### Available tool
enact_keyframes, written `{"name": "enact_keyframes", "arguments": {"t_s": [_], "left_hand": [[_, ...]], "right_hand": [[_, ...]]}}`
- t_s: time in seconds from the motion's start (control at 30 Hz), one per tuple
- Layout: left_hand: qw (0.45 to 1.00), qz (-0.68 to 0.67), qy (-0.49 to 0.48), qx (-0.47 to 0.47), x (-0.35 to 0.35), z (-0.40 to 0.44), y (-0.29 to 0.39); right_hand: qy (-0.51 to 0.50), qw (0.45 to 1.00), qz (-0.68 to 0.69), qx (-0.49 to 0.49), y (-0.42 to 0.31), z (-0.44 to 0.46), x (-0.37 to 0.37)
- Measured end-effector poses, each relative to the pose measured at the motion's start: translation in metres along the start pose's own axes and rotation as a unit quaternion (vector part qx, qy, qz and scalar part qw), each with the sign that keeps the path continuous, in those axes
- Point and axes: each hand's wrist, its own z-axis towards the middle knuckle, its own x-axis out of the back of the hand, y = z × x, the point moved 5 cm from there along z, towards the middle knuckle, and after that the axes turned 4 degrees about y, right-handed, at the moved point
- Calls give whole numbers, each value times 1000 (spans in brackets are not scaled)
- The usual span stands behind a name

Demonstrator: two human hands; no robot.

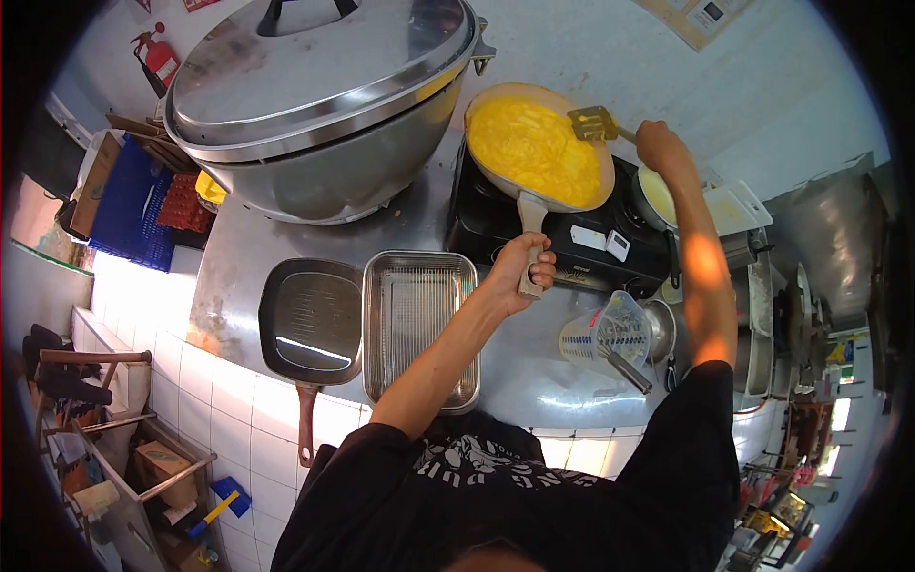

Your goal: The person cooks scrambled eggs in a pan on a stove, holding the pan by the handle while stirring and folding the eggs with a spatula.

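My left hand [521,270] is wrapped round the handle of a pale frying pan [601,184], which is tilted over the black gas stove [569,250]. Soft yellow egg [527,143] spreads over most of the pan's inside. In my right hand [663,151] is the handle of a slotted spatula [593,123]; its blade is at the pan's right edge, over the egg. A smaller pot [656,195] with pale yellow contents stands below my right forearm, partly hidden by it.
A large lidded metal cooker [324,162] stands at the back left. Nearer me are a square grill pan [310,319] and a ribbed metal tray [419,319]. A clear measuring jug [620,329] with a whisk [624,370] stands to the right, beside a metal bowl [660,329].
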Motion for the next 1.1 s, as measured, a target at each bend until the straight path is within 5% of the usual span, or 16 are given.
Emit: {"name": "enact_keyframes", "arguments": {"t_s": [0.4, 0.87, 1.1], "left_hand": [[1000, -2, -2, 21, 1, 1, 0], [1000, 7, 17, 19, 1, 2, -1], [1000, 13, 9, 12, 2, 2, 0]], "right_hand": [[39, 995, 96, 9, -55, 32, -73], [66, 947, 31, 314, -78, 28, -25], [69, 920, 7, 386, -72, -4, -4]]}}
